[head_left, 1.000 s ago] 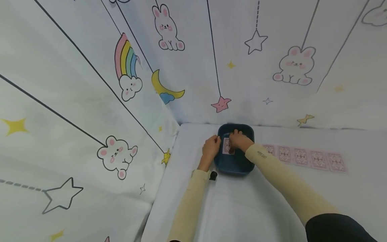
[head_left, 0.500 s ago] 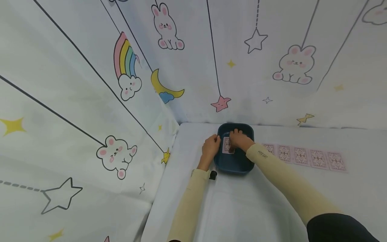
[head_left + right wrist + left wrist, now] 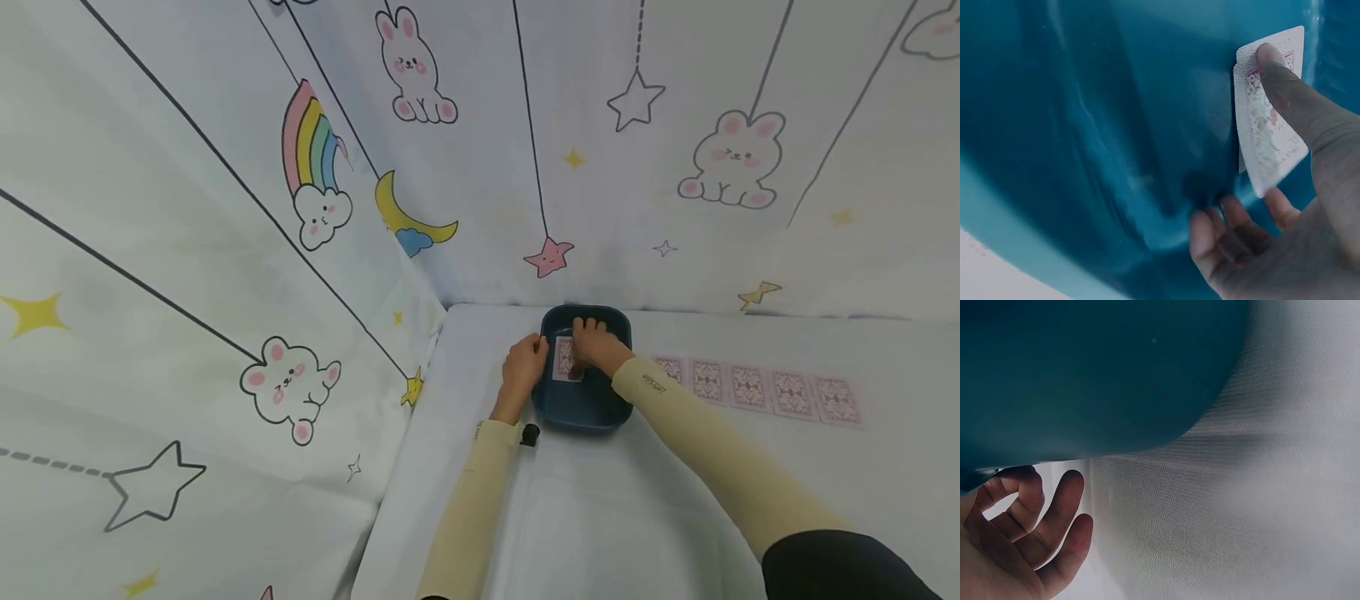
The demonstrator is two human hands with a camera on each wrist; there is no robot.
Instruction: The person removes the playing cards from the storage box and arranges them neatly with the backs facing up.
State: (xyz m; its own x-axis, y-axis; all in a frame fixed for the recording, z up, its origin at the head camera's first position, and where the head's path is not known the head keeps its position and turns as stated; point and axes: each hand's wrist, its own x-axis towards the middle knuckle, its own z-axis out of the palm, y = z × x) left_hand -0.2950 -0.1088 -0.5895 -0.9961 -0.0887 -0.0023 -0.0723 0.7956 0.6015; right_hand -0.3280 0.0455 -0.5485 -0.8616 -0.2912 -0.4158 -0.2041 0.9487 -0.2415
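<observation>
A dark blue plastic basin stands on the white table close to the back wall. On its left rim my left hand holds on with thumb and index finger; its other fingers lie loosely bent outside the wall in the left wrist view. Inside the basin, my right hand has hold of a playing card with a red-patterned back. The thumb lies on the card's face-down back near one end, and a fingertip meets the opposite edge. Another card's white edge shows beneath it.
Several face-down playing cards lie in a row on the table, right of the basin, partly behind the right sleeve. A white sheet printed with cartoon figures hangs behind and at the left. A small black object sits at the left wrist.
Both hands stay almost where they were. The right hand has shifted very slightly within the basin, showing a little more of the card.
</observation>
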